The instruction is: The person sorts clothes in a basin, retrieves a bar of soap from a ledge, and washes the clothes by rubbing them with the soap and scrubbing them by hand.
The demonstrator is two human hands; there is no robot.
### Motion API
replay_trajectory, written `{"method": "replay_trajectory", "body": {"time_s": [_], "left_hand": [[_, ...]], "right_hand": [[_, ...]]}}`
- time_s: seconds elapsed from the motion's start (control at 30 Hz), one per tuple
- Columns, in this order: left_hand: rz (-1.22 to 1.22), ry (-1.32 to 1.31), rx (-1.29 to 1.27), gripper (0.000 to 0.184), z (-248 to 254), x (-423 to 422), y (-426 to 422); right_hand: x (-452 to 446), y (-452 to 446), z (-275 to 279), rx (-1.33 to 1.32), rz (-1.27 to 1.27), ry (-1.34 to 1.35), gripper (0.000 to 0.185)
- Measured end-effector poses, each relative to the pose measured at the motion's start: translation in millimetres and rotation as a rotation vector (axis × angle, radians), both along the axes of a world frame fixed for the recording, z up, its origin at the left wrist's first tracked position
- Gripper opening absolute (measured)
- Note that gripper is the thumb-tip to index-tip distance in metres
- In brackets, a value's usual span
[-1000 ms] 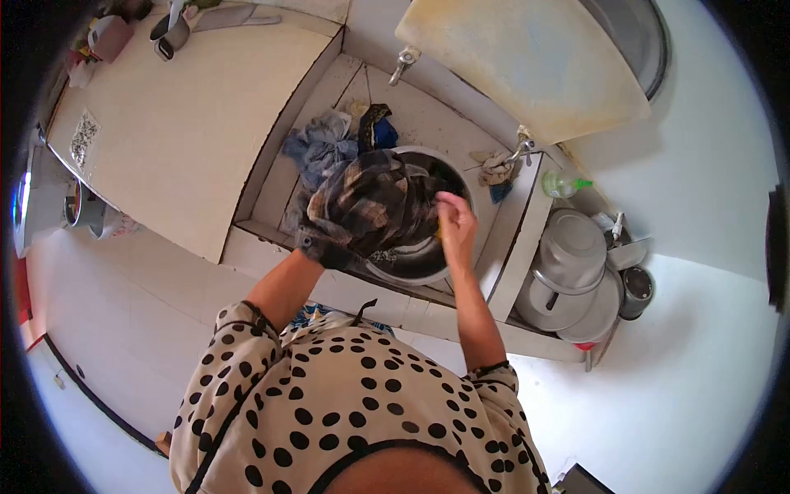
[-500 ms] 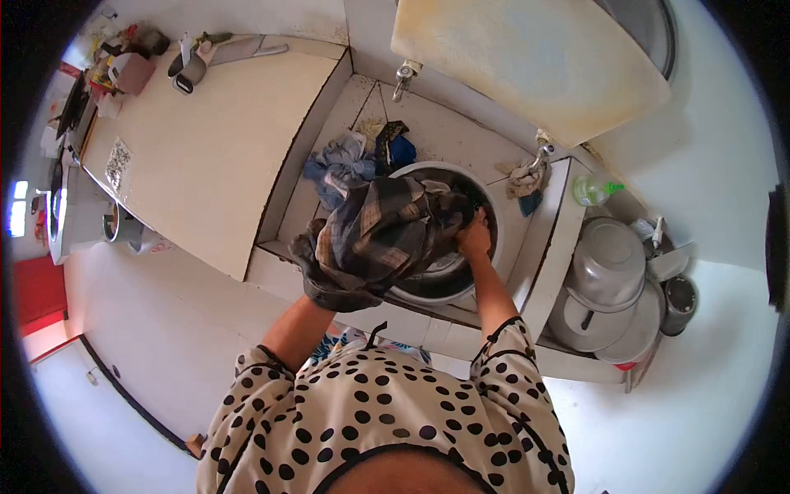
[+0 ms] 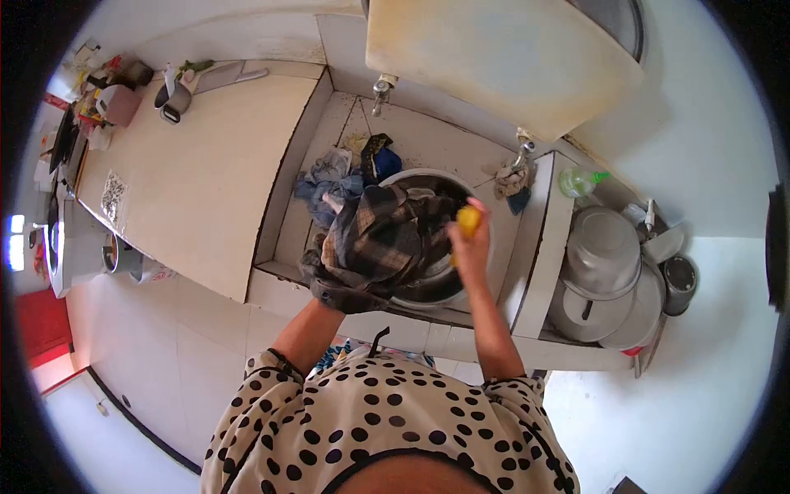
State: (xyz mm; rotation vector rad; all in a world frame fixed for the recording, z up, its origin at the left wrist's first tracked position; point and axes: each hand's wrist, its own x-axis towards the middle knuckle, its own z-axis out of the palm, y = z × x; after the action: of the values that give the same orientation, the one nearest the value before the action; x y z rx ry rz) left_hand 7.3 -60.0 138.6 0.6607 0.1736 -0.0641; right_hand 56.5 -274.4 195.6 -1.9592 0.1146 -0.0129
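Observation:
A dark plaid cloth (image 3: 383,235) is bunched over the left part of a round metal basin (image 3: 485,255) in the tiled sink. My left hand (image 3: 336,224) is mostly under the cloth; a few fingertips seem to show at its upper left edge, and the wrist comes out below. Over the basin's right side, my right hand (image 3: 471,243) is closed on a yellow object (image 3: 468,219), perhaps a bar or brush. Behind the basin lie a blue-grey cloth (image 3: 329,181) and a black and blue cloth (image 3: 380,158).
Two taps (image 3: 381,89) (image 3: 525,146) stick out above the sink. A beige rag (image 3: 512,178) lies at its right. Beyond the ledge are a green-capped bottle (image 3: 578,182) and metal pots (image 3: 603,247). The left counter (image 3: 206,173) holds a small pan (image 3: 173,100).
My right hand has come up from inside the basin, and the yellow object now shows in it. The plaid cloth has shifted a little under my left hand. The camera view has moved slightly.

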Motion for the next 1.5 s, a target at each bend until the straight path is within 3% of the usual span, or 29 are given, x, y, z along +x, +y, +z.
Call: {"method": "replay_trajectory", "body": {"time_s": [0.03,0.1,0.17,0.33,0.43,0.53,0.63,0.77,0.93,1.0,1.1,1.2,1.23,1.27,1.37,1.4,1.5], "left_hand": [[-0.018,-0.013,0.011,0.030,3,3,-8],[-0.043,-0.041,0.072,0.029,10,10,-23],[-0.046,-0.050,0.194,0.029,25,14,-24],[-0.030,-0.046,0.485,0.030,46,15,-13],[-0.036,-0.040,0.443,0.031,40,13,-6],[-0.045,-0.022,0.356,0.031,32,9,5],[-0.046,0.004,0.244,0.032,23,9,16],[-0.055,0.019,0.123,0.033,14,15,26],[-0.054,0.035,0.052,0.034,8,16,32],[-0.054,0.040,0.024,0.035,5,14,32],[-0.050,0.037,-0.014,0.035,-6,14,26],[-0.048,0.021,-0.058,0.036,-17,14,13],[-0.054,0.015,-0.062,0.036,-18,14,13],[-0.056,0.009,-0.069,0.036,-19,15,10],[-0.042,-0.006,-0.051,0.037,-21,15,-3],[-0.033,-0.005,-0.045,0.037,-22,15,-7],[-0.030,-0.006,-0.026,0.038,-39,15,-22]], "right_hand": [[-7,22,14,-0.114,0.128,-0.172,0.050],[-15,65,34,-0.227,0.531,-0.423,0.056],[-27,98,24,-0.553,0.603,-0.585,0.048],[33,92,-12,-0.565,0.410,-0.333,0.035],[62,64,-52,-0.364,0.407,0.078,0.044],[65,33,-66,0.212,0.477,0.563,0.057],[29,23,-69,0.505,0.441,0.766,0.068],[9,43,-43,0.837,0.501,0.700,0.052],[10,35,-28,1.001,0.211,0.608,0.035],[13,34,7,1.131,0.054,0.565,0.030],[10,36,24,1.070,0.361,0.513,0.028],[-6,64,47,0.865,0.770,0.727,0.021],[-9,73,39,0.473,0.964,0.549,0.021],[-15,87,33,0.149,1.044,0.077,0.025],[-18,110,29,-0.357,0.694,-0.528,0.032],[-10,114,24,-0.522,0.642,-0.603,0.037],[14,111,10,-0.589,0.498,-0.555,0.035]]}}
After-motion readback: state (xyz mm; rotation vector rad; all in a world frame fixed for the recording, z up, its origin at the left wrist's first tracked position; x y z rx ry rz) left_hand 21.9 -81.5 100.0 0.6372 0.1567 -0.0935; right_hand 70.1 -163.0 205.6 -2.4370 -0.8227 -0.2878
